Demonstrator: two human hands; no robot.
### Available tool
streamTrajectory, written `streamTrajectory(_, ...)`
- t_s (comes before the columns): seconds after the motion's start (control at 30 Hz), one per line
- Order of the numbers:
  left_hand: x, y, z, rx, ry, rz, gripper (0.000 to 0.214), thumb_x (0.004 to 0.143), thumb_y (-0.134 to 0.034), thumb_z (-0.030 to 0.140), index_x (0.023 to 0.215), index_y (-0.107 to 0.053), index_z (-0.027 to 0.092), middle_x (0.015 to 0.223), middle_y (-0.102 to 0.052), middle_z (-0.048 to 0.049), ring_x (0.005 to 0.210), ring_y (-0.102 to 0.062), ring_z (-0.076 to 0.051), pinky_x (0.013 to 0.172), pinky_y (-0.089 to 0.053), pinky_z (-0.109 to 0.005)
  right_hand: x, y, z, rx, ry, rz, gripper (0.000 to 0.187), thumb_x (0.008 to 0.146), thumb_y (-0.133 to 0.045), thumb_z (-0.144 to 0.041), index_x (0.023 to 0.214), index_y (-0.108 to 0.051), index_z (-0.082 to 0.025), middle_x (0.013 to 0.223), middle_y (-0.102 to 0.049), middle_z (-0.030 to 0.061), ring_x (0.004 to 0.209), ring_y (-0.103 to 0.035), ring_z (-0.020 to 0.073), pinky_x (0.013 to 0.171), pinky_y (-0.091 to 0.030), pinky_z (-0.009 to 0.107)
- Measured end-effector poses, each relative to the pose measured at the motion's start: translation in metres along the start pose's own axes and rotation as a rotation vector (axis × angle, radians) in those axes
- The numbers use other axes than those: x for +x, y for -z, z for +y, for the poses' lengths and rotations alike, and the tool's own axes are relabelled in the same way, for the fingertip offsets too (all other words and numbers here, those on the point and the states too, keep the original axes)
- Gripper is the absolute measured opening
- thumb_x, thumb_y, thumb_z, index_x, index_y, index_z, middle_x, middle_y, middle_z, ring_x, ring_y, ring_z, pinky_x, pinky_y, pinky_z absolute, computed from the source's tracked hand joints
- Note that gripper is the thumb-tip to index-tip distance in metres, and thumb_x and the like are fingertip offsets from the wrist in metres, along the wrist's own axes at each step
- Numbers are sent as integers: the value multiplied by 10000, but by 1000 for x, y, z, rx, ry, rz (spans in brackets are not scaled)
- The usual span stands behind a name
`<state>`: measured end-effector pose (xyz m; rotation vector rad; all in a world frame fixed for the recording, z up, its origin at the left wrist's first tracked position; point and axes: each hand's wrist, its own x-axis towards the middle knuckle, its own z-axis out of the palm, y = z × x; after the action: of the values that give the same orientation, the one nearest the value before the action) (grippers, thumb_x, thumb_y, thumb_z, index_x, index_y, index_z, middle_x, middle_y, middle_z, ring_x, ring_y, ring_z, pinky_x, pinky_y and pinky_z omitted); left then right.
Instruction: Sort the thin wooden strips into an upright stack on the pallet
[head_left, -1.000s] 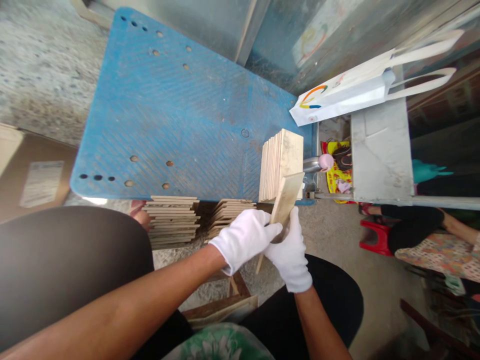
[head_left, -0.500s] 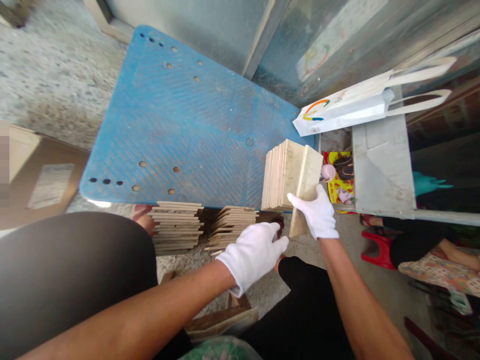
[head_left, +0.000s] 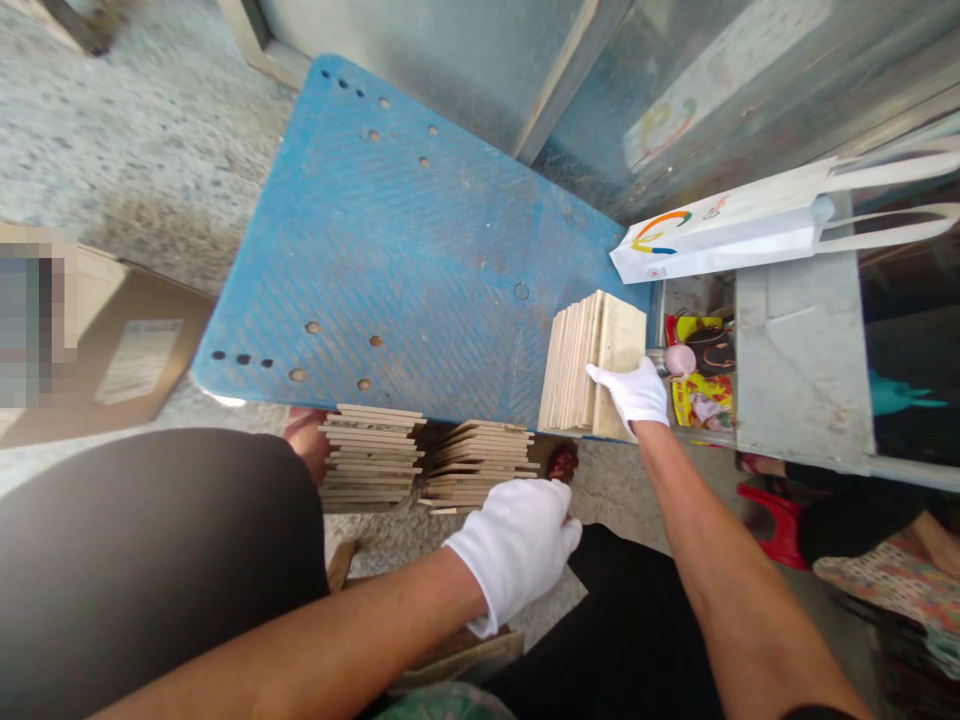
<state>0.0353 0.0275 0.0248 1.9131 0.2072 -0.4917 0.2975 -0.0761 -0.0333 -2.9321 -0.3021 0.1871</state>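
Observation:
My right hand (head_left: 636, 392), in a white glove, is closed on the outermost thin wooden board (head_left: 622, 335). Its thumb lies over the board's edge, and the board rests against a row of similar boards (head_left: 570, 365) at the right end of the blue table (head_left: 420, 260). Also gloved, my left hand (head_left: 517, 545) hovers below the table's near edge with curled fingers, partly hidden behind its back. Nothing shows in it. Beside it, two stacks of boards, a left stack (head_left: 373, 455) and a right stack (head_left: 480, 460), stand below the table edge.
A white paper bag (head_left: 720, 235) lies at the table's far right corner. Past the boards, a grey metal surface (head_left: 799, 340) adjoins an open space with a pink round object (head_left: 680, 360). A cardboard box (head_left: 127, 350) is at left, a red stool (head_left: 780, 525) at right with a person nearby.
My right hand has brought the tilted board flush against the row on the table. My left hand has dropped slightly and its fingers have curled in. The view has shifted a little.

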Motion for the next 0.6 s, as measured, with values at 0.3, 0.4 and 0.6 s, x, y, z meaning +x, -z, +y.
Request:
streamTrajectory(0.3, -2, -4, -8, 9, 9, 21, 280, 899, -421, 374, 1022, -595, 191, 965, -697, -116, 890, -686, -299, 808, -532, -427, 3, -4, -15, -84, -69, -24, 882, 463, -795, -667, 1115, -569, -118, 1126, -641, 206, 1052, -614, 349, 915, -484, 463)
streamTrajectory(0.4, -3, -4, -9, 5, 2, 23, 289, 905, -414, 367, 1052, -587, 188, 969, -698, -117, 894, -686, -289, 821, -529, -417, 2, -8, -14, -65, -70, -6, 872, 482, -790, -660, 1133, -565, -126, 1126, -634, 196, 1065, -604, 339, 924, -475, 458)
streamTrajectory(0.6, -1, -14, -14, 16, 8, 41, 246, 890, -428, 350, 1002, -587, 199, 941, -699, -94, 854, -688, -281, 789, -538, -408, -2, -13, -6, 46, -34, -13, 797, 544, -760, -652, 1141, -583, -154, 1107, -651, 139, 1058, -600, 295, 940, -465, 428)
